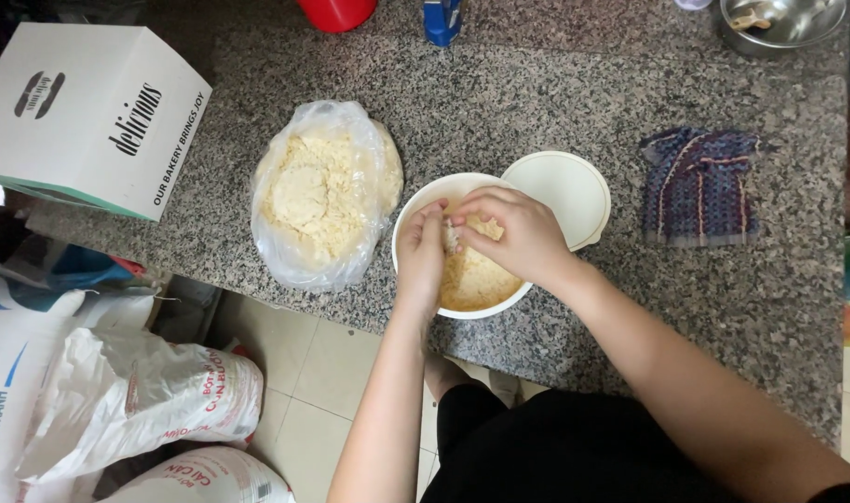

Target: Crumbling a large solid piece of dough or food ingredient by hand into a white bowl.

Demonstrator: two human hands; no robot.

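Note:
A white round bowl [415, 205] holding pale yellow crumbly dough [476, 279] stands at the near edge of a speckled granite counter [499, 102]. My left hand [422, 253] and my right hand [518, 228] are both over the bowl, fingertips meeting and pinching a small bit of the dough between them. A white round lid [560, 191] lies flat just behind the bowl on the right. To the left sits an open clear plastic bag [322, 191] filled with the same yellow crumbly mix.
A white cardboard box [85, 112] rests on the counter's left end. A folded striped dark cloth [700, 186] lies to the right. A metal pot [783, 23], red container [336, 11] and blue item [441, 20] line the back. White sacks [136, 401] sit on the tiled floor.

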